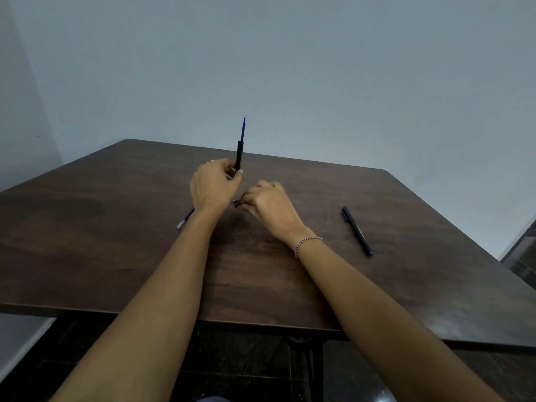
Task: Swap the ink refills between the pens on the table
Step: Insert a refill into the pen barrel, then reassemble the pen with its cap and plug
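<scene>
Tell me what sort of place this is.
Probably a plain indoor room, perhaps a home or office work spot; I cannot tell which. A dark wooden table stands by a bare blue-grey wall, dark floor tiles show beneath it, and a black pen lies on it.

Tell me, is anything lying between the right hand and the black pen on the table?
Nothing visible does. Only tabletop shows between the right hand, which pinches a small blue piece, and the black pen lying apart to its right.
</scene>
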### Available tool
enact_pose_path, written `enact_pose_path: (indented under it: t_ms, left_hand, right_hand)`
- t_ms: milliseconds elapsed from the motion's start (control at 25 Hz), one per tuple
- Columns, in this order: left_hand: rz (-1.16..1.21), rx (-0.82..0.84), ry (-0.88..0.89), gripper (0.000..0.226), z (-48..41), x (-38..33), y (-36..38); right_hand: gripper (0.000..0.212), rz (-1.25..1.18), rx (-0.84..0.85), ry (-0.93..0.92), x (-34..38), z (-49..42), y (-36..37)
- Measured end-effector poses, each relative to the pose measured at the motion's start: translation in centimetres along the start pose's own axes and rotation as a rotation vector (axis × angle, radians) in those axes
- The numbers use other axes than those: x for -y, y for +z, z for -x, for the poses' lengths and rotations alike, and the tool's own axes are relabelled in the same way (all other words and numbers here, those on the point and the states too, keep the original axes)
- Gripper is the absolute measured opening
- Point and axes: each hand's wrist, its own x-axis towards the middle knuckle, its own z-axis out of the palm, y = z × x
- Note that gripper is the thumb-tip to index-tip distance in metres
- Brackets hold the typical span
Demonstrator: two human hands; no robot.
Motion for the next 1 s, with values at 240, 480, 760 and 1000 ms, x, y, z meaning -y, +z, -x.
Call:
enact_pose_path:
  t_ms: [240,480,760,1000]
  left_hand:
    - [-0.001,0.014,-0.015,0.022,0.1,-0.1,-0.1]
    - [-0.011,0.042,-0.016,0.024,-0.1,0.1,0.1]
    - [-0.036,0.167,0.058,0.027,0.1,-0.5,0.3]
    - [-0.039,0.314,0.156,0.027,0.6,-1.4,0.8]
  right_hand:
    - [0.021,-0.215,-0.065,0.105,-0.9,0.3,-0.8]
    - [0.034,-0.441,-0.093,0.293,-2.6,0.7,-1.5]
    - [0.048,-0.613,-0.262,0.539,-5.7,1.6,-2.6]
    - [0.035,-0.740,-0.390,0.597,-6.6,2.1,-3.2]
